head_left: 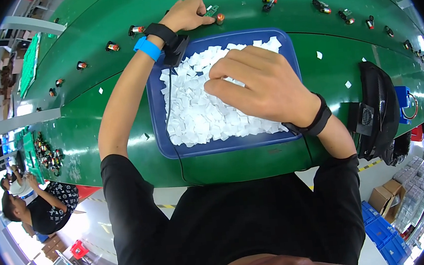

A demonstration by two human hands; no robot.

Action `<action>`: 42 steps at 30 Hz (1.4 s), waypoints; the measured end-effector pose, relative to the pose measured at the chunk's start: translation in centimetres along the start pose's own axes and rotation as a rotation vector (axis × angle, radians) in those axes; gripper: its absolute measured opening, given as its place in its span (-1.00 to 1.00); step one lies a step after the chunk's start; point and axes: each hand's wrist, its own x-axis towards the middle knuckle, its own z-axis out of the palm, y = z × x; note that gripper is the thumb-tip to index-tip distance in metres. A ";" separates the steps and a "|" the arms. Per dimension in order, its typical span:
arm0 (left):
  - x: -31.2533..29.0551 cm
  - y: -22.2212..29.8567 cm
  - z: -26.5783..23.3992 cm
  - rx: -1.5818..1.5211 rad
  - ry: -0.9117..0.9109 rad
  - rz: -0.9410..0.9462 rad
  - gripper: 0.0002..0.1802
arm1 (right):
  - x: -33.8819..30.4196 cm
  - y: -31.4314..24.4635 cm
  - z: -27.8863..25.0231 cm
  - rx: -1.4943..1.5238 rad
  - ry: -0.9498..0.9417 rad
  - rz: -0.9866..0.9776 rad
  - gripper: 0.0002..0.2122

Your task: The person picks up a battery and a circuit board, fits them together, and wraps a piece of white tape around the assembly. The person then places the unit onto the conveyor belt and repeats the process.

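My left hand (186, 15) stretches past the far left corner of a blue tray (234, 146). Its curled fingers and thumb close on the edge of a small green circuit board (212, 10), beside a small orange-red cylindrical part (220, 18). Many small white paper-like squares (195, 116) fill the tray. Above them hovers my right hand (260, 82), its thumb and fingers drawn together; whatever is between the fingertips is hidden. Both wrists wear black bands with cables, and the left also has a blue band (147, 47).
Small assemblies with red-orange cylinders (112, 47) line the green bench (116, 95) in a curved row. A black bag (377, 106) stands on the right, next to a blue device (403, 104). Another person (46, 212) sits at the far left. Blue crates (385, 236) are on the floor.
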 end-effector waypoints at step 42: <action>-17.8 10.4 -7.4 -1.489 -0.120 -0.137 -0.79 | -0.3 1.0 0.0 -0.031 0.118 0.090 -0.76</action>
